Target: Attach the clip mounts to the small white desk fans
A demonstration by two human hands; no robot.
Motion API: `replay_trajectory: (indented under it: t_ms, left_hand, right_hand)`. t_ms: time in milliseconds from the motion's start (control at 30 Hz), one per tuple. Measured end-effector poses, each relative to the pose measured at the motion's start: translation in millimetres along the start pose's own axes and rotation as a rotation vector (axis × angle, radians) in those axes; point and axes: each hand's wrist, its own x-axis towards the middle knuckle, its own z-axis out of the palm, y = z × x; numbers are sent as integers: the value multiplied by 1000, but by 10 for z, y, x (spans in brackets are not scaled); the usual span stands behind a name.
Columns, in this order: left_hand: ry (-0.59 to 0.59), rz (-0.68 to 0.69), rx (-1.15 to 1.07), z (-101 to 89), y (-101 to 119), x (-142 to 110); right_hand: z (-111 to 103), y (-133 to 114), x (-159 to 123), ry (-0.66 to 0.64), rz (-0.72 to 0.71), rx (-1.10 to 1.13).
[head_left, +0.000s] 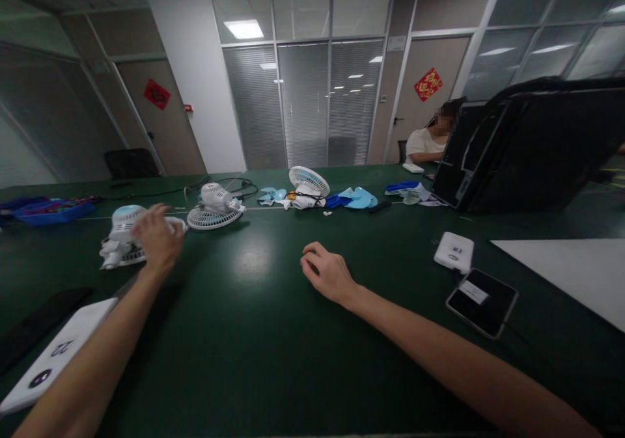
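Note:
My left hand (159,237) is at the left, in front of a white fan (122,226) with a pale blue cap. Its fingers are slightly blurred and look apart, with nothing seen in them; whether they touch the fan I cannot tell. A second white fan (215,200) lies grille down just right of it. My right hand (331,274) rests on the green table (263,334) near the middle, fingers loosely curled in and nothing visible in them. Farther back stands a third fan (308,184), its round grille tilted up.
Light blue fan blades (359,197) and blue cloth lie at the back. A blue basket (53,211) is far left. White power banks (454,252), a phone (482,302) and a large black case (527,145) are right. A person (424,144) sits behind the case.

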Motion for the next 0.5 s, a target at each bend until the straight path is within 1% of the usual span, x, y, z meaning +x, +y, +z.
replay_trajectory:
  t_ms: [33,100,133,167,200,267,333,433,500]
  left_hand:
    - [-92,103,-20,92,211,38]
    - [-220,227,-36,332,610,101]
    - [-356,302,12,462,778,127]
    - [-466,342,57,585,918,153]
    - [-498,338,63,696,1025,179]
    - [-542,302,81,864,1144,241]
    - [-556,260,87,957,1170,317]
    - [-567,255,81,989,1143,421]
    - [-574,293,52,967,1132,455]
  right_hand:
    - [1,2,-2,-5,-2,2]
    - [-4,3,-8,-8,-3,0]
    - [-10,2,-12,-10,-4,-1]
    - [-16,0,-15,-13,-5,-2]
    - [-22,-2,-17,-18,-7,0]
    - [-32,-6,-18,-33,-13,8]
    - [-39,-10,-16,-38,-16,8]
    - [-44,-13,-12,-38,-17,2]
    - [-46,-16,-12,-42,-15,9]
